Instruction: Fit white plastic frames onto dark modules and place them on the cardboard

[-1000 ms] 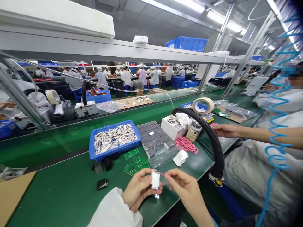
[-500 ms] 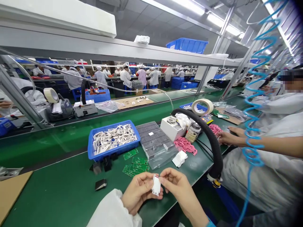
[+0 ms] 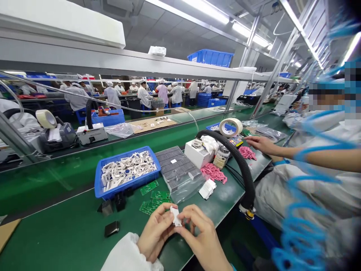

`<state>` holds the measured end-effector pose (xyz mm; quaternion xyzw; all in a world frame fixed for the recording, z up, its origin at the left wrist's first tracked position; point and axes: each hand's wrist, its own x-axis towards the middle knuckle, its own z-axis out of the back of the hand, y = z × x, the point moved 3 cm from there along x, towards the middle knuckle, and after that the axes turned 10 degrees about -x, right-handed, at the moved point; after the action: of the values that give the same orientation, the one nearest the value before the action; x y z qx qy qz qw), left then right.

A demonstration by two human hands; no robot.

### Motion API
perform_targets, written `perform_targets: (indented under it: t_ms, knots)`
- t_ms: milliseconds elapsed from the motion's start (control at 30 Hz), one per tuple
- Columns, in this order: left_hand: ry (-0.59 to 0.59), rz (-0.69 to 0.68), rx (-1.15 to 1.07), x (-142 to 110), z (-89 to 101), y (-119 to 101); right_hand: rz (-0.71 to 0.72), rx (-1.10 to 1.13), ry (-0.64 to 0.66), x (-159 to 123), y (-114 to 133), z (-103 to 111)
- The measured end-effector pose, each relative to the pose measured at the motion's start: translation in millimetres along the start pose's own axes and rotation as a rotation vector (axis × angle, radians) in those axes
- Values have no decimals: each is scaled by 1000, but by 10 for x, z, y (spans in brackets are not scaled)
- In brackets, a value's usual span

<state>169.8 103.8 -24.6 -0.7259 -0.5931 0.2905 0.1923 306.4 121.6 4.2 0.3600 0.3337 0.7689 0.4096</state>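
Both of my hands meet at the bottom centre over the green bench [image 3: 62,229]. My left hand [image 3: 154,233] and my right hand [image 3: 197,235] pinch a small white plastic part [image 3: 175,216] between their fingertips. Just beyond them lie several green circuit boards [image 3: 153,199]. A blue bin [image 3: 124,173] of white parts stands behind those. Small black parts [image 3: 112,228] lie to the left of my hands.
A grey tray of small parts [image 3: 176,167] in a clear bag, a white box [image 3: 197,152], pink pieces [image 3: 213,172] and a tape roll [image 3: 230,127] sit to the right. A black corrugated hose [image 3: 242,169] arches over the bench edge. A co-worker's hand [image 3: 261,143] reaches onto the bench from the right.
My hands have closed together on the white part and turned it; the thin pink piece in my right fingers no longer shows. The view swung right. The co-worker's hand shifted over pink pieces.
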Motion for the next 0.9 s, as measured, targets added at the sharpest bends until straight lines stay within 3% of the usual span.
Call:
perform_targets:
  t_ms: [133,300,500,700,900]
  knots:
    - [-15,-91,92,12,8,-18,38,20,-81,1,-76,8]
    - [-28,-164,216,18,12,-23,-157,136,-156,15,-222,-8]
    - [-87,-183,316,5,-12,-51,-314,247,-80,12,-296,-89]
    - [-54,-197,319,16,-30,-39,-321,284,-63,21,-265,-98]
    - [-112,-174,297,12,-22,-36,-289,297,17,42,-256,-42]
